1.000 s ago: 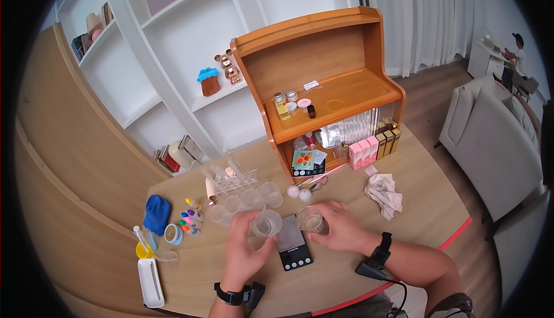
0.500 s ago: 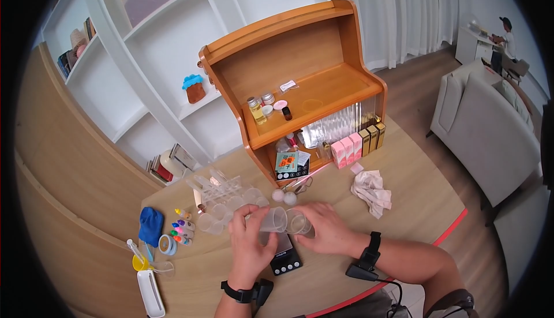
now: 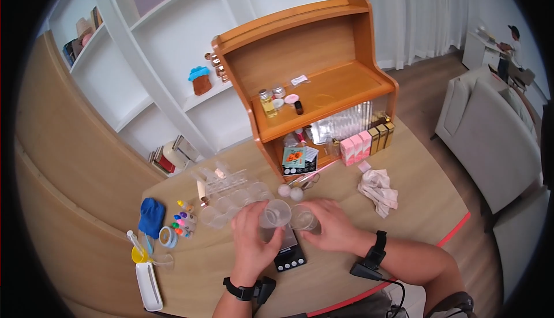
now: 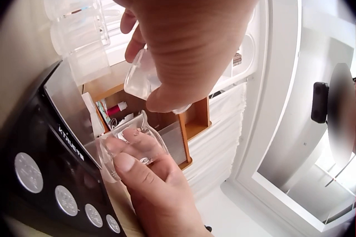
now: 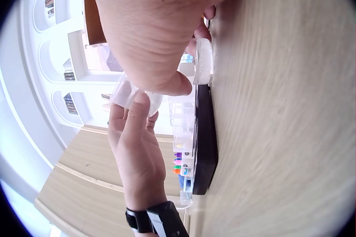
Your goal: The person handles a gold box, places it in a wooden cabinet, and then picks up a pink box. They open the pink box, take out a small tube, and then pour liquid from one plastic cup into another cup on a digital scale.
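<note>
A clear plastic cup (image 3: 275, 214) is held by my left hand (image 3: 254, 240), thumb on one side and fingers on the other. It tilts to the right, its rim close to a small glass beaker (image 3: 303, 219). My right hand (image 3: 333, 225) grips that beaker from the right; its pouring lip shows in the left wrist view, where the cup (image 4: 142, 78) hangs above it. Below both hands lies a black digital scale (image 3: 290, 258) with a metal plate and round buttons. The hands and vessels hide part of the plate.
Behind my left hand stand several clear cups (image 3: 216, 217) and a rack of tubes (image 3: 228, 184). Small colored-cap bottles (image 3: 184, 223) and a white tray (image 3: 149, 286) lie left. A wooden shelf (image 3: 323, 96) stands at the back, a crumpled cloth (image 3: 378, 192) at right.
From one second ago, the cup moved up and right toward the beaker and tipped over it. Since half a second ago, its mouth has turned somewhat back upward. Both hands keep their holds.
</note>
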Demonstrator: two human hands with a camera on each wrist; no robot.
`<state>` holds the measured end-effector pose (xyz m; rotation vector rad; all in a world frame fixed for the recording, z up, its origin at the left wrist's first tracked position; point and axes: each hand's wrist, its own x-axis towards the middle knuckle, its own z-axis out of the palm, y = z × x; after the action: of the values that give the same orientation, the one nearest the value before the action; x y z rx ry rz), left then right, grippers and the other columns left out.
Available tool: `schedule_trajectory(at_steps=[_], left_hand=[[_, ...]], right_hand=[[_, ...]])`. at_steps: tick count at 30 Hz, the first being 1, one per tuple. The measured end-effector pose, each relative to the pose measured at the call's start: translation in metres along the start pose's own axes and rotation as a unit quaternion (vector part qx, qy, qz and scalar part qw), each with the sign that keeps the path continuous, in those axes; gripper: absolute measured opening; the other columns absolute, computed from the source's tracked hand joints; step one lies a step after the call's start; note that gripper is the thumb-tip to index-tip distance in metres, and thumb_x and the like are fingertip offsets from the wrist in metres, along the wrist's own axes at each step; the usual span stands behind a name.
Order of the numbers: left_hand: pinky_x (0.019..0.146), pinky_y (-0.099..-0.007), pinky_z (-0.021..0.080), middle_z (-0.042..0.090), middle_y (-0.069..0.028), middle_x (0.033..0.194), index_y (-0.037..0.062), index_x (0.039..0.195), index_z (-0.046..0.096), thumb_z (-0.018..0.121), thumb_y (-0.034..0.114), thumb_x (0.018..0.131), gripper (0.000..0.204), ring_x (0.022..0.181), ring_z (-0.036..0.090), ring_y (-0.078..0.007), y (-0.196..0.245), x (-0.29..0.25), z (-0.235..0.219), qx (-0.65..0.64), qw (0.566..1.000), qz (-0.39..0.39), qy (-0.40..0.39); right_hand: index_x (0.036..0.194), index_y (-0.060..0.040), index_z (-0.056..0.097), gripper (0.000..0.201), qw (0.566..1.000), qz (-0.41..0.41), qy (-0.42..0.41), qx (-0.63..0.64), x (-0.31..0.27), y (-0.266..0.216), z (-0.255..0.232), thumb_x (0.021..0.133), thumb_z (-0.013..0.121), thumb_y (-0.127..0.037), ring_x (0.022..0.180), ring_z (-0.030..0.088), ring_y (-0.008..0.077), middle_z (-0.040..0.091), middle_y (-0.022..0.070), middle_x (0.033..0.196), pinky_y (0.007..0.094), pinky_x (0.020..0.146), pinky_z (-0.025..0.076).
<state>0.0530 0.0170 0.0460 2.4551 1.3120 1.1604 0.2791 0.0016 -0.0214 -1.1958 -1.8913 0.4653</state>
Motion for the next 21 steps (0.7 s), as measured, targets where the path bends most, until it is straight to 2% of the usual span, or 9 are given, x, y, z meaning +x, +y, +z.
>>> schedule_trajectory(at_steps=[5,7,8,10,12,14,17,21], left_hand=[[0.108,-0.0454,0.043,0.067,-0.0140,0.127,0.0072,0.136,0.063,0.085,0.010,0.079,0.061,0.123,0.062,-0.0338,-0.020,-0.010,-0.024,-0.006,0.997,-0.068,0.047],[0.108,-0.0434,0.045,0.067,-0.0121,0.128,0.0057,0.135,0.062,0.083,0.009,0.081,0.058,0.123,0.062,-0.0310,-0.037,-0.015,-0.039,-0.068,0.981,-0.141,0.112],[0.108,-0.0434,0.045,0.067,-0.0121,0.128,0.0057,0.135,0.062,0.083,0.009,0.081,0.058,0.123,0.062,-0.0310,-0.044,-0.017,-0.048,-0.065,0.981,-0.143,0.117],[0.108,-0.0421,0.046,0.066,-0.0103,0.127,0.0042,0.136,0.060,0.080,0.007,0.082,0.058,0.123,0.061,-0.0276,-0.058,-0.021,-0.066,-0.042,0.966,-0.197,0.161],[0.109,-0.0427,0.047,0.065,-0.0106,0.126,0.0034,0.136,0.058,0.080,0.006,0.083,0.057,0.121,0.061,-0.0271,-0.075,-0.031,-0.073,-0.044,0.958,-0.204,0.196],[0.108,-0.0415,0.048,0.065,-0.0108,0.124,0.0028,0.135,0.058,0.079,0.006,0.085,0.055,0.120,0.062,-0.0262,-0.092,-0.041,-0.077,-0.026,0.937,-0.264,0.226],[0.105,-0.0413,0.051,0.066,-0.0131,0.124,0.0020,0.132,0.057,0.079,0.005,0.085,0.052,0.117,0.065,-0.0268,-0.130,-0.061,-0.067,-0.012,0.929,-0.296,0.222],[0.101,-0.0417,0.054,0.068,-0.0156,0.122,0.0009,0.131,0.057,0.079,0.005,0.085,0.051,0.116,0.069,-0.0282,-0.140,-0.066,-0.052,-0.030,0.908,-0.357,0.215]], right_hand=[[0.143,-0.0057,0.057,0.067,1.000,0.004,0.003,0.004,0.000,0.000,0.001,0.084,0.085,-0.024,0.128,0.061,0.0423,0.067,0.0202,0.134,0.0523,0.112,0.043],[0.143,-0.0058,0.057,0.067,1.000,-0.002,-0.001,0.007,0.001,0.000,0.000,0.084,0.085,-0.023,0.128,0.061,0.0422,0.067,0.0203,0.134,0.0522,0.113,0.043],[0.142,-0.0060,0.058,0.066,1.000,0.000,0.000,0.006,0.000,0.001,0.000,0.084,0.085,-0.022,0.129,0.060,0.0421,0.067,0.0203,0.134,0.0521,0.113,0.043],[0.141,-0.0061,0.059,0.065,1.000,-0.003,-0.002,0.006,0.000,0.001,0.000,0.084,0.085,-0.022,0.129,0.061,0.0417,0.067,0.0202,0.134,0.0521,0.113,0.043],[0.140,-0.0061,0.059,0.064,1.000,-0.006,-0.004,0.005,0.001,0.002,0.000,0.084,0.085,-0.022,0.129,0.061,0.0414,0.067,0.0200,0.134,0.0521,0.113,0.043],[0.139,-0.0059,0.060,0.064,1.000,0.003,0.000,0.007,0.001,0.002,0.000,0.083,0.085,-0.023,0.129,0.062,0.0407,0.068,0.0197,0.134,0.0517,0.113,0.044],[0.139,-0.0058,0.060,0.064,1.000,0.015,0.007,0.013,0.002,-0.002,-0.001,0.083,0.085,-0.022,0.128,0.063,0.0405,0.068,0.0192,0.133,0.0512,0.113,0.045],[0.139,-0.0058,0.060,0.064,1.000,0.015,0.003,0.020,0.001,0.002,0.001,0.083,0.085,-0.021,0.127,0.063,0.0404,0.068,0.0188,0.133,0.0509,0.112,0.046]])
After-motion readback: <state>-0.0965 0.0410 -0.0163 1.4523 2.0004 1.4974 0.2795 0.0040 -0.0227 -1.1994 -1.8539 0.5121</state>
